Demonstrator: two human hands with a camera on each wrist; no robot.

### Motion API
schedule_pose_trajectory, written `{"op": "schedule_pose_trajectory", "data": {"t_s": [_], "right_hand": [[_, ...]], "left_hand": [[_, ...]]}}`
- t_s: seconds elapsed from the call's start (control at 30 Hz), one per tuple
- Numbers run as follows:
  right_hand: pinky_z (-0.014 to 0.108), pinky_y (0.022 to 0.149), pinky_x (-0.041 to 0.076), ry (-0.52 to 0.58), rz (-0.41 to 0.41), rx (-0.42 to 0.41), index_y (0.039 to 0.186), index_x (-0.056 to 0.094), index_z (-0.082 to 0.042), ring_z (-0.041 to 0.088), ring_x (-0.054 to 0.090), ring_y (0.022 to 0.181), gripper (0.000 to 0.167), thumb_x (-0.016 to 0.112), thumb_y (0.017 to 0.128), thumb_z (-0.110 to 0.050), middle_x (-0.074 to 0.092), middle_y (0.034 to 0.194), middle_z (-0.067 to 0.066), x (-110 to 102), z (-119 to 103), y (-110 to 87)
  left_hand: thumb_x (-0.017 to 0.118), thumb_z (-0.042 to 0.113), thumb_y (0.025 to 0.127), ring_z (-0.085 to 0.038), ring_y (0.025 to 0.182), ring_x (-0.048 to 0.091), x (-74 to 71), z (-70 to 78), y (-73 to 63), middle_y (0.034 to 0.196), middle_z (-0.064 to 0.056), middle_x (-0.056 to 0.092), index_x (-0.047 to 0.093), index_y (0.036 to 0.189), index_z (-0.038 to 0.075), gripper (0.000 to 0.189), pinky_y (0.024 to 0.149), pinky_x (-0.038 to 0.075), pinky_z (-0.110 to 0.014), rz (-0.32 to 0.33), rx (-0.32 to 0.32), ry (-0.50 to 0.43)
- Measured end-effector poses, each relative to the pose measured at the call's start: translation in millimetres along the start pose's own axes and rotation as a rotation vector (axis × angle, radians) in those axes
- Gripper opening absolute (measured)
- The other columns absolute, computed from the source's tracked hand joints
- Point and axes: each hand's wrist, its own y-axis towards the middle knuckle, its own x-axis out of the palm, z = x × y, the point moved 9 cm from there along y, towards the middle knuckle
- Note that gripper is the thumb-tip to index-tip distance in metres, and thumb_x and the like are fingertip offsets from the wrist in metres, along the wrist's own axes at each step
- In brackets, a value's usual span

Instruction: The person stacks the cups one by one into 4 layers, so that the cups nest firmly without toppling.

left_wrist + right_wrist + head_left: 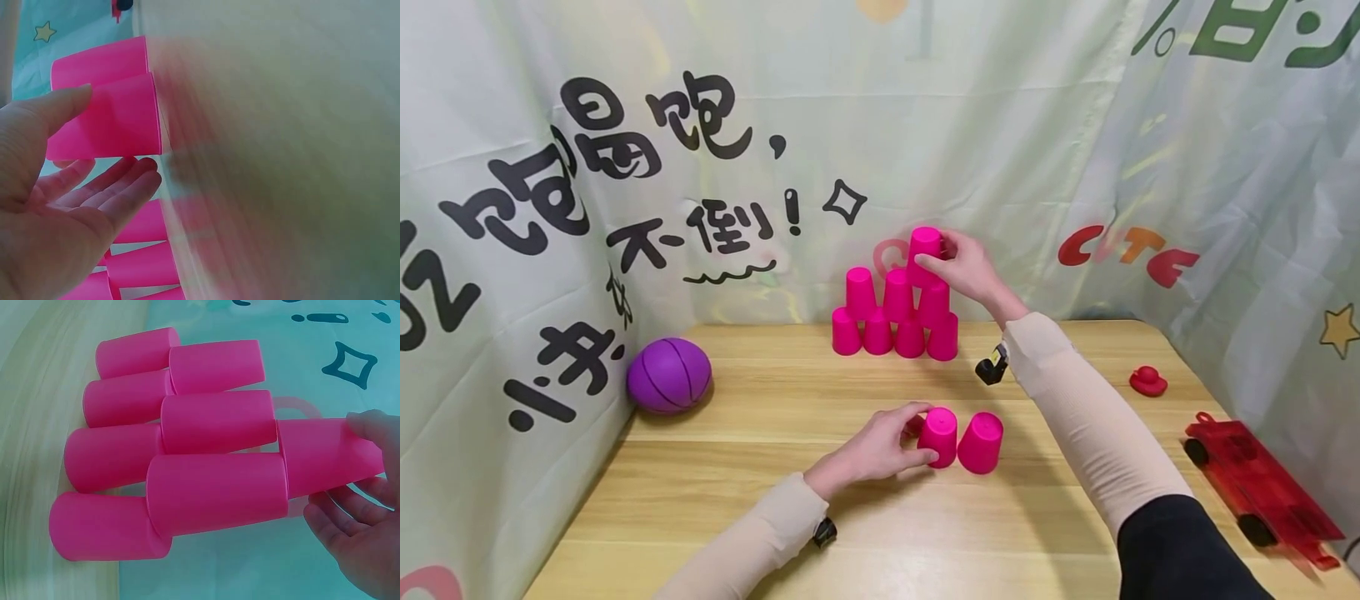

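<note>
Upside-down pink cups form a pyramid at the back of the table, with a bottom row of several cups (847,332) and three cups (860,293) above. My right hand (967,268) holds a cup (924,240) between thumb and fingers at the right of the top level. In the right wrist view, the base of this cup (315,453) meets the two right-hand cups of the second row. Nearer the front, my left hand (874,443) has thumb and fingers around an upside-down pink cup (942,427). A second cup (982,442) stands close on its right.
A purple ball (669,375) lies at the table's left edge. On the right are a small red hat-shaped object (1148,381) and a red toy car (1255,479). A printed cloth (1000,125) hangs behind and beside the wooden table (760,375).
</note>
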Motion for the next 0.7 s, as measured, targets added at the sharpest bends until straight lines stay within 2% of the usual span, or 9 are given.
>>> {"op": "schedule_pose_trajectory", "data": {"t_s": [0.27, 0.5, 0.7], "right_hand": [[0.043, 0.093, 0.055, -0.021, -0.003, -0.002, 0.144, 0.06, -0.009, 0.031, 0.064, 0.109, 0.052, 0.073, 0.099, -0.031, 0.069, 0.123, 0.015, 2.7, 1.2, 4.6], [0.043, 0.096, 0.055, -0.045, 0.009, 0.01, 0.141, 0.061, -0.011, 0.03, 0.064, 0.11, 0.051, 0.073, 0.098, -0.036, 0.069, 0.124, 0.013, 2.5, 2.4, 6.0], [0.044, 0.096, 0.055, -0.044, 0.006, 0.018, 0.143, 0.059, -0.011, 0.03, 0.064, 0.111, 0.052, 0.072, 0.099, -0.035, 0.069, 0.125, 0.014, 3.6, 2.2, 6.2]], "left_hand": [[0.083, 0.02, 0.093, -0.008, 0.111, 0.069, 4.1, -0.3, 3.1, 0.129, -0.001, 0.072, 0.054, 0.147, 0.015, 0.062, 0.102, 0.057, -0.026, -0.021, 0.001, 0.002], [0.084, 0.023, 0.092, -0.007, 0.11, 0.069, 3.7, 1.7, 4.1, 0.129, -0.001, 0.073, 0.058, 0.144, 0.013, 0.059, 0.1, 0.057, -0.023, -0.006, 0.02, 0.052], [0.084, 0.023, 0.092, -0.006, 0.108, 0.069, 3.5, 0.9, 4.1, 0.127, -0.001, 0.073, 0.058, 0.142, 0.013, 0.058, 0.098, 0.057, -0.022, 0.0, 0.016, 0.045]]}}
